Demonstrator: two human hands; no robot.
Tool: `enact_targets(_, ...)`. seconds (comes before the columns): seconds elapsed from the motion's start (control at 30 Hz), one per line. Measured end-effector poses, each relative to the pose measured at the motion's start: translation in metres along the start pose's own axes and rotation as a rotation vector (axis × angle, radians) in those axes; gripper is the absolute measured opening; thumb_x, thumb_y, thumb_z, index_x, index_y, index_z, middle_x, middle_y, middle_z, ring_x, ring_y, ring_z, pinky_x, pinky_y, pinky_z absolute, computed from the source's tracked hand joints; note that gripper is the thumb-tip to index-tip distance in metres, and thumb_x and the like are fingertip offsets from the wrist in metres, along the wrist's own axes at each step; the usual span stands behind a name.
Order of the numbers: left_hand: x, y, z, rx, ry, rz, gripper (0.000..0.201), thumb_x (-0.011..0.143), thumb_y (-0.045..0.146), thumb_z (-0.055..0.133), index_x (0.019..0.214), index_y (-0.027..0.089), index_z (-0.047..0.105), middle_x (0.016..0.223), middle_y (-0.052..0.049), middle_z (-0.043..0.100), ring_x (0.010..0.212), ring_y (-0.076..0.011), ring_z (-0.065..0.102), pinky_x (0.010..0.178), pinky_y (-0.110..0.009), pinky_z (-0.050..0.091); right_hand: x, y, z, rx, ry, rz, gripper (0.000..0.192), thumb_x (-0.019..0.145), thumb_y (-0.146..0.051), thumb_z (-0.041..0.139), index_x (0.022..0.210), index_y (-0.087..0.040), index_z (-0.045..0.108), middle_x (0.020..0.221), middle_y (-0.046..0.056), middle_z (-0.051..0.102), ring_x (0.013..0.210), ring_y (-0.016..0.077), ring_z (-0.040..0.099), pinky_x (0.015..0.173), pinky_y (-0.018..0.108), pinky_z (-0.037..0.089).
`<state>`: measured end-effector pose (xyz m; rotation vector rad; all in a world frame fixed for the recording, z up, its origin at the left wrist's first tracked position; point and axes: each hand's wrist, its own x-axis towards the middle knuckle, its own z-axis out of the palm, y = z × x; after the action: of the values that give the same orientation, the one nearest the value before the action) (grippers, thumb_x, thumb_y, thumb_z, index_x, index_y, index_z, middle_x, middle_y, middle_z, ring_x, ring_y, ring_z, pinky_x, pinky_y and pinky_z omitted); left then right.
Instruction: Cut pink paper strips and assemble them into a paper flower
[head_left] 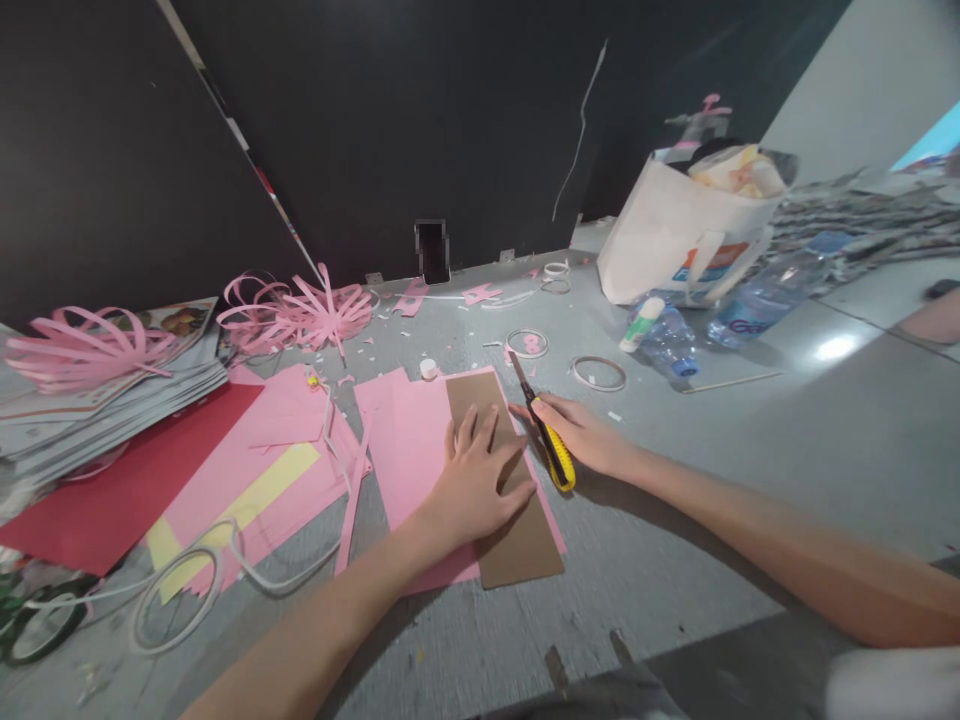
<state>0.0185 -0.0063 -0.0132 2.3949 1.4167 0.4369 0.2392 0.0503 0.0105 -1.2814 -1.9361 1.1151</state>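
Left hand [480,478] presses flat on cardboard strip [501,480]; right hand [577,435] seemingly grips utility knife [546,435].

Under my left hand [476,480]: brown cardboard strip [504,500] on pink paper sheet [409,445]; in my right hand [581,432]: yellow-and-black utility knife [553,450]; beside: red sheet [112,490], pale yellow strip [247,500], pink curled paper strips [307,310], grey desk [675,540], white bag [675,245].
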Motion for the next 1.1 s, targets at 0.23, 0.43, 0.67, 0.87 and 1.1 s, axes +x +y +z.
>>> enact_targets(0.23, -0.0047, 0.0046, 0.0007, 0.075, 0.062, 0.004, 0.052, 0.101, 0.055, 0.063, 0.147, 0.030, 0.062, 0.172, -0.013, 0.039, 0.163, -0.0475, 0.023, 0.129, -0.077, 0.019, 0.0000, 0.0001, 0.0000, 0.004, -0.006, 0.012, 0.053, 0.108, -0.068, 0.039, 0.088, -0.024, 0.059, 0.085, 0.002, 0.063, 0.084, 0.0230, 0.059, 0.081, 0.036, 0.044)
enact_targets(0.43, -0.0055, 0.0055, -0.0005, 0.090, 0.066, 0.000, 0.051, 0.103, 0.054, 0.061, 0.146, 0.027, 0.062, 0.170, -0.013, 0.043, 0.162, -0.0469, 0.026, 0.129, -0.077, 0.020, -0.0004, -0.0016, -0.0003, 0.010, -0.012, 0.009, 0.054, 0.108, -0.069, 0.039, 0.088, -0.023, 0.060, 0.083, 0.001, 0.061, 0.081, 0.0224, 0.059, 0.079, 0.036, 0.044)
enact_targets(0.67, -0.0052, 0.0046, -0.0001, 0.088, 0.050, -0.005, 0.053, 0.102, 0.055, 0.062, 0.147, 0.027, 0.062, 0.170, -0.015, 0.042, 0.162, -0.0470, 0.026, 0.129, -0.077, 0.019, -0.0004, -0.0014, -0.0009, 0.013, -0.017, 0.006, 0.054, 0.108, -0.068, 0.039, 0.089, -0.023, 0.061, 0.085, 0.002, 0.062, 0.084, 0.0227, 0.060, 0.080, 0.036, 0.045)
enact_targets(0.87, -0.0046, 0.0034, 0.0006, 0.077, 0.058, -0.003, 0.052, 0.101, 0.055, 0.063, 0.146, 0.028, 0.062, 0.171, -0.015, 0.042, 0.162, -0.0462, 0.026, 0.128, -0.078, 0.019, 0.0003, 0.0019, -0.0005, -0.003, -0.022, 0.013, 0.053, 0.108, -0.068, 0.038, 0.091, -0.024, 0.062, 0.086, 0.002, 0.063, 0.085, 0.0238, 0.061, 0.080, 0.036, 0.044)
enact_targets(1.1, -0.0041, 0.0029, 0.0007, 0.075, 0.057, -0.009, 0.054, 0.101, 0.056, 0.063, 0.147, 0.028, 0.062, 0.171, -0.014, 0.042, 0.163, -0.0466, 0.026, 0.129, -0.077, 0.018, 0.0000, -0.0037, -0.0011, -0.008, -0.013, 0.022, 0.054, 0.106, -0.071, 0.039, 0.085, -0.025, 0.056, 0.082, 0.002, 0.060, 0.082, 0.0237, 0.059, 0.078, 0.036, 0.044)
